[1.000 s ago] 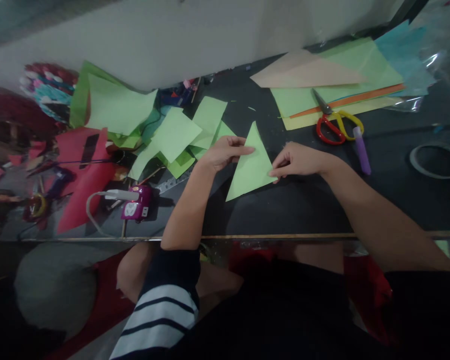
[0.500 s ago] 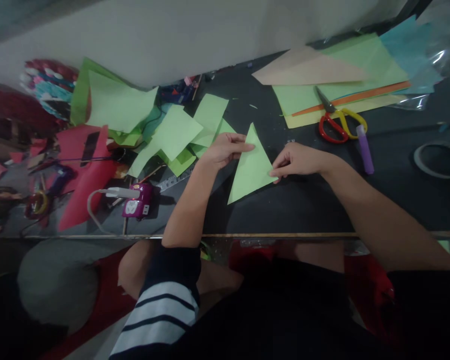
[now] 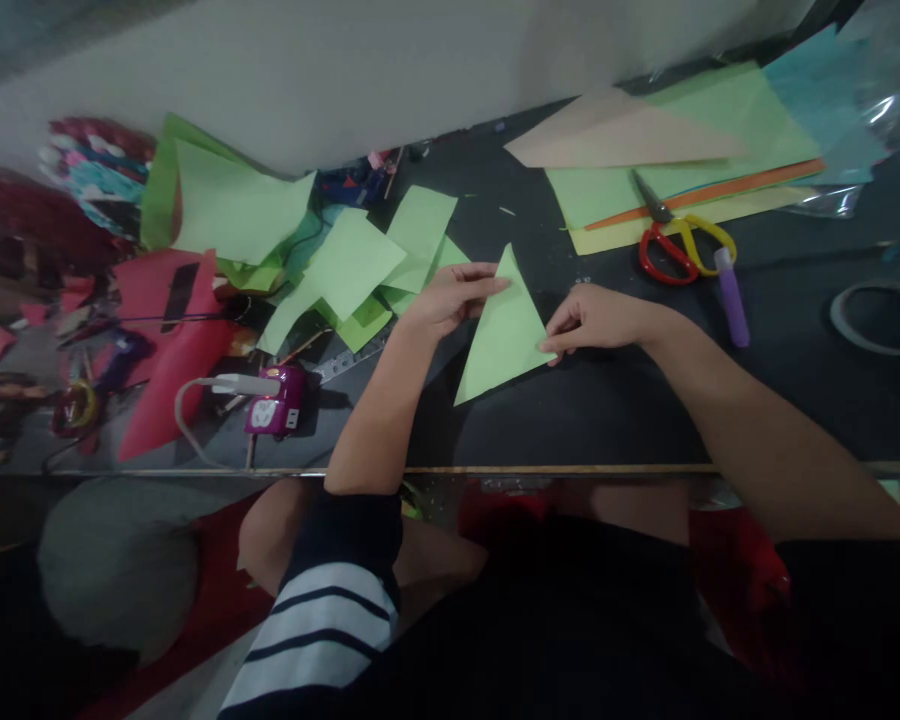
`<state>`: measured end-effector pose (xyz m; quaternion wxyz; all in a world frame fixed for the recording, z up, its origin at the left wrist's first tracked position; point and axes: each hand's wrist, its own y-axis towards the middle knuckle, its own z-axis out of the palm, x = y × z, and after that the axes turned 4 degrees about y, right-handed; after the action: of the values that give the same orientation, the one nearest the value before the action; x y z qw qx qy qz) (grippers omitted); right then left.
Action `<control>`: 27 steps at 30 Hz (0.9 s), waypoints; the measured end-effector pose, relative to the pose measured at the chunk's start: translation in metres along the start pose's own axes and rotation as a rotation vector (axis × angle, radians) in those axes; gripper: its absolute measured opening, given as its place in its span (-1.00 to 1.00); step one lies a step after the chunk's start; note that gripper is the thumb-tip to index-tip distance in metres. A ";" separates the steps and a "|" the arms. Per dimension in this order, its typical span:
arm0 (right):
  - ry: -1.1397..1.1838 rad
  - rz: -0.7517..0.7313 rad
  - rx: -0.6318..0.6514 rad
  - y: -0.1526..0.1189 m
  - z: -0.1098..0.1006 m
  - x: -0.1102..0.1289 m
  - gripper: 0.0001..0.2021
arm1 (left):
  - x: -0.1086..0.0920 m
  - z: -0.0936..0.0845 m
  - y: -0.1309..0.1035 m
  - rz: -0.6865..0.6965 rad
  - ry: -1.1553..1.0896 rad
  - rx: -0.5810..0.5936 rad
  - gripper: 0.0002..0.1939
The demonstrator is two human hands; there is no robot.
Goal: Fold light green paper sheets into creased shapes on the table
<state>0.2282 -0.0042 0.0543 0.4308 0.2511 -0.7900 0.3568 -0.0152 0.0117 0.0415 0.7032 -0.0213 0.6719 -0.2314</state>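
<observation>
Landmark = scissors (image 3: 661,214). Grn paper triangle (image 3: 501,340) = L of scissors & nearer the person, over blk table (image 3: 615,420), tip pointing away.

L hand (image 3: 446,300): thumb on front of paper, other fingers at/behind upper L edge, grasping near tip. R hand (image 3: 589,315): thumb + fingertips pinching lower R corner; rest of fingers curled. Prob. 2 spots gripped so sheet stays flat & doesn't swivel; bottom L corner = no fingers on it.

Scissors lie partly on sheet stack, blades pointing away, handles twd person, prob. for quick R-hand pickup. Purple tube (image 3: 734,312) upright-ish in view but lying, just beside yel handle, prob. same reason. Peach sheet (image 3: 607,135) beyond scissors, on grn sheet (image 3: 765,115).

Counts: hands 2, triangle 1, tube 1, peach sheet 1, tape roll (image 3: 881,350) 1 (R of scissors), purple plug adapter (image 3: 291,385) 1 & metal strip (image 3: 337,368) 1 (both well L of scissors). Loose grn pcs (image 3: 356,262) L of scissors: several, overlapping, exact no. can't tell.
</observation>
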 end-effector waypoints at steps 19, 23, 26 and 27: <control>0.035 0.010 0.001 0.000 0.001 0.000 -0.70 | 0.005 0.005 0.005 0.050 0.009 -0.089 -0.67; 0.038 0.012 0.003 0.001 0.001 0.000 -0.69 | 0.005 0.005 0.004 0.065 0.004 -0.109 -0.70; 0.033 0.002 0.003 0.001 0.001 -0.001 -0.68 | 0.007 0.005 0.004 0.059 -0.015 -0.097 -0.72; 0.025 -0.001 0.004 0.001 0.001 -0.001 -0.68 | 0.008 0.004 0.005 0.057 -0.027 -0.096 -0.73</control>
<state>0.2277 -0.0042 0.0527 0.4404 0.2477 -0.7837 0.3613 -0.0099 0.0122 0.0327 0.7166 -0.0390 0.6732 -0.1782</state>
